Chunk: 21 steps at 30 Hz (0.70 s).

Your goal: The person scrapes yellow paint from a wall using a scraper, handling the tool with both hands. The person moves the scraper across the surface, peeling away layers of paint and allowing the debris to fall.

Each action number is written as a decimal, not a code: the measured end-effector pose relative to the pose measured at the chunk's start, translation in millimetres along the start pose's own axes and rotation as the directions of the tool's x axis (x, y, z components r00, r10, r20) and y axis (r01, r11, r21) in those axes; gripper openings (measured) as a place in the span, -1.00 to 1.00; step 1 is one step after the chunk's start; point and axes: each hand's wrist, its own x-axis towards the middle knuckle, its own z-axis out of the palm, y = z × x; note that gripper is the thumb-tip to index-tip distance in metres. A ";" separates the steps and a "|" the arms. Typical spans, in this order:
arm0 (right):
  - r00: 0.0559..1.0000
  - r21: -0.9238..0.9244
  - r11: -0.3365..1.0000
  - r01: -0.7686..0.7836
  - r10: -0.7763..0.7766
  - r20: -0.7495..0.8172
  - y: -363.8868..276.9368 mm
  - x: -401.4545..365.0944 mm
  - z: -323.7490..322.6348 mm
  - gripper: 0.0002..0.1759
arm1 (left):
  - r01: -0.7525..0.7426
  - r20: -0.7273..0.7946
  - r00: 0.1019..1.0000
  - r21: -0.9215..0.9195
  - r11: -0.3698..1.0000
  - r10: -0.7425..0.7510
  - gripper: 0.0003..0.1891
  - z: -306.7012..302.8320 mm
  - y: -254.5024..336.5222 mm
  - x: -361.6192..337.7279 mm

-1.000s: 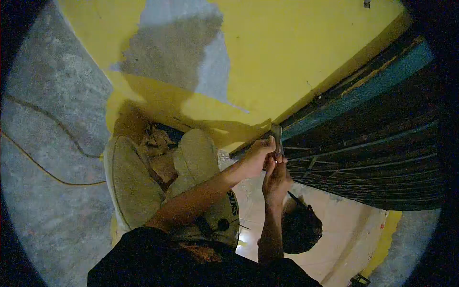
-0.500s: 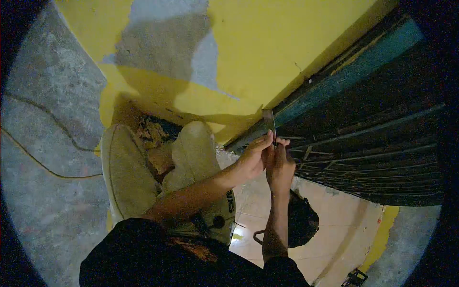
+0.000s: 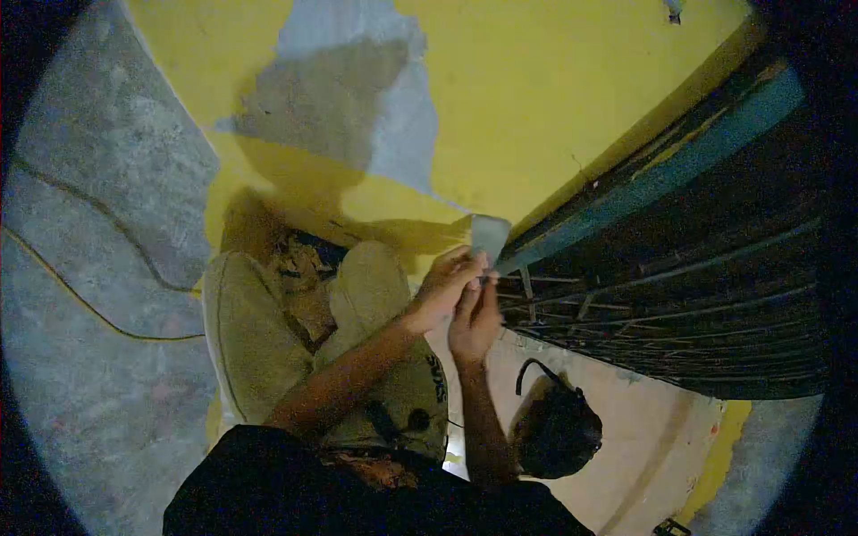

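Note:
A scraper with a flat grey metal blade [image 3: 490, 234] is held in both hands, its wide edge against the lower yellow wall [image 3: 536, 116] close to the green door frame. My left hand [image 3: 445, 284] comes in from the left, fingers closed around the base of the blade. Just below, my right hand [image 3: 474, 323] is closed around the handle end, which the fingers mostly hide. Above the hands, a large patch of grey [image 3: 335, 98] shows where the yellow paint is gone.
A green frame [image 3: 661, 161] with a dark folding metal gate [image 3: 697, 277] runs along the right. A black bag-like item with a strap [image 3: 559, 433] lies on the tiled floor [image 3: 643, 393]. Cables [image 3: 107, 317] cross the concrete at left. My bent knees [image 3: 259, 330] are close to the wall.
Both hands and the scraper have moved left along the wall, away from the frame. The blade has turned from nearly edge-on to showing its flat face. The whole view has shifted slightly.

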 end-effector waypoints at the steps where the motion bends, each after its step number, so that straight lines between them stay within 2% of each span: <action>1: 0.998 0.205 0.976 -0.069 0.070 0.002 12.4 -4.2 21.7 -0.60 | -0.003 0.000 1.000 0.010 1.000 0.003 -0.62 -7.3 6.5 0.1; 2: 0.997 0.217 0.974 -0.072 0.074 0.000 17.5 -9.7 47.5 -0.60 | 0.016 -0.069 0.998 0.120 0.993 -0.008 -0.62 -15.1 13.1 -2.1; 3: 0.998 0.549 0.833 -0.063 0.036 0.060 18.4 -16.8 74.5 -0.52 | 0.047 -0.142 0.990 0.229 0.972 -0.015 -0.63 -24.1 21.1 -6.4; 4: 0.995 0.811 0.581 -0.068 -0.019 0.097 10.9 -20.6 89.7 -0.44 | 0.056 -0.145 0.989 0.244 0.968 -0.021 -0.63 -35.6 30.0 -8.9; 5: 0.995 0.819 0.570 -0.074 -0.009 0.095 5.0 -21.7 99.5 -0.44 | -0.040 -0.073 0.994 0.484 0.874 0.086 -0.64 -50.3 42.0 -9.3; 6: 0.954 0.881 0.364 -0.301 0.110 0.281 -12.0 -17.0 101.4 -0.49 | -0.146 0.028 0.984 0.682 0.717 0.173 -0.65 -60.9 51.0 -8.4; 7: 0.864 0.861 0.123 -0.494 0.176 0.471 -23.3 -12.9 104.8 -0.54 | -0.144 0.033 0.985 0.689 0.710 0.168 -0.65 -68.4 58.0 -7.1; 8: 0.845 0.811 0.253 -0.527 0.258 0.468 0.0 -10.2 125.5 -0.51 | -0.148 0.065 0.987 0.736 0.660 0.148 -0.67 -73.1 64.7 -5.3; 9: 0.847 0.814 0.251 -0.523 0.257 0.465 -3.6 -6.2 124.5 -0.51 | -0.154 0.095 0.987 0.778 0.610 0.128 -0.69 -76.3 66.6 -3.2; 10: 0.918 0.854 0.351 -0.384 0.047 0.394 -7.1 -0.1 121.7 -0.50 | -0.156 0.097 0.987 0.778 0.608 0.128 -0.69 -77.9 67.0 0.9; 11: 0.932 0.881 0.418 -0.220 -0.178 0.317 -8.5 2.5 119.5 -0.48 | -0.242 0.151 0.965 0.832 0.499 0.215 -0.69 -78.1 62.9 2.9; 12: 0.930 0.881 0.420 -0.218 -0.183 0.318 -11.5 5.6 121.1 -0.48 | -0.314 0.210 0.933 0.871 0.378 0.292 -0.68 -75.2 64.5 4.6; 13: 0.920 0.914 0.134 -0.383 -0.038 0.391 -16.0 9.5 122.5 -0.48 | -0.311 0.204 0.934 0.872 0.379 0.295 -0.68 -71.3 66.3 6.1; 14: 0.867 0.863 -0.178 -0.472 0.081 0.491 -19.1 11.3 122.4 -0.47 | -0.296 0.192 0.929 0.899 0.324 0.315 -0.68 -67.3 67.3 4.7; 15: 0.866 0.862 -0.173 -0.476 0.078 0.494 -9.2 10.8 125.2 -0.47 | -0.280 0.182 0.924 0.922 0.267 0.337 -0.68 -63.4 70.9 4.3; 18: 0.831 0.841 -0.116 -0.529 0.133 0.541 22.3 2.7 136.6 -0.50 | -0.255 0.166 0.940 0.921 0.295 0.297 -0.68 -69.9 65.4 7.0; 20: 0.864 0.855 -0.120 -0.504 -0.055 0.501 20.7 -1.5 131.6 -0.50 | -0.250 0.161 0.946 0.916 0.314 0.282 -0.69 -71.0 62.1 9.1; 21: 0.864 0.855 -0.122 -0.504 -0.050 0.501 29.6 -1.3 138.7 -0.50 | -0.255 0.164 0.946 0.909 0.330 0.280 -0.69 -71.4 61.2 10.8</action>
